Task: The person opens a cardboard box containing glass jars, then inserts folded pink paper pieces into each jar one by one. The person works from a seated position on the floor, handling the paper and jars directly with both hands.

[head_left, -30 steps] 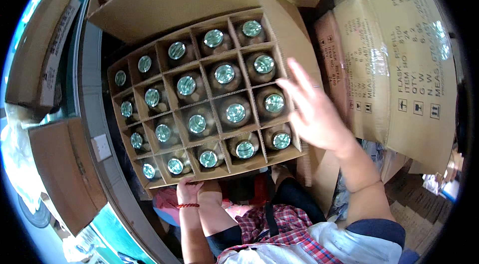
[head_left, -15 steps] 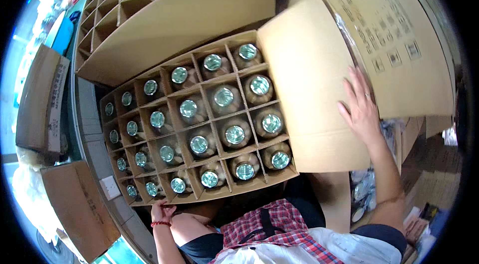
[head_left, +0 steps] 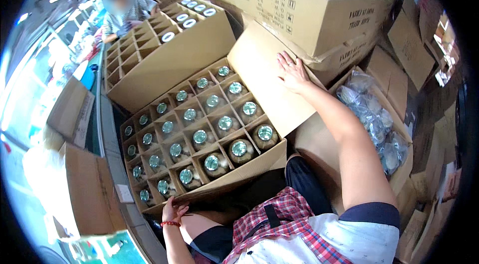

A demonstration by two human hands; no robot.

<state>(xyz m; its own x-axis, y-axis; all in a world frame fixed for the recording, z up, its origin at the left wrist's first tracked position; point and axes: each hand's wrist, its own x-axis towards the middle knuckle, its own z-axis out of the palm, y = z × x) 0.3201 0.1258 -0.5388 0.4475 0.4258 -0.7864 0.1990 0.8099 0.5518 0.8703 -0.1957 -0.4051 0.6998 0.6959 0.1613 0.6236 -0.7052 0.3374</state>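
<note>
A cardboard box point(head_left: 215, 190) stands before me, split by cardboard dividers point(head_left: 193, 128) into rows of cells. Clear glass bottles point(head_left: 211, 162) stand upright in the cells, their round tops facing up. My right hand point(head_left: 294, 72) lies on the box's raised right flap point(head_left: 269, 74), fingers stretched out and apart, near the flap's outer edge. Low at the box's near left corner is my left hand point(head_left: 174, 211), fingers loosely bent and apart against the near wall. Neither hand has a bottle in it.
Beyond stands another divided box point(head_left: 174, 49) with several white-topped items. Closed cartons point(head_left: 279, 4) are stacked at the far right. An open carton of plastic-wrapped pieces point(head_left: 369, 114) sits at my right. A brown carton point(head_left: 95, 189) stands left. Another person point(head_left: 122, 9) is at the far left.
My view has tilted up, bringing the far boxes, the wrapped pieces and another person into sight. My right hand stays on the flap, and my left hand stays by the near left corner.
</note>
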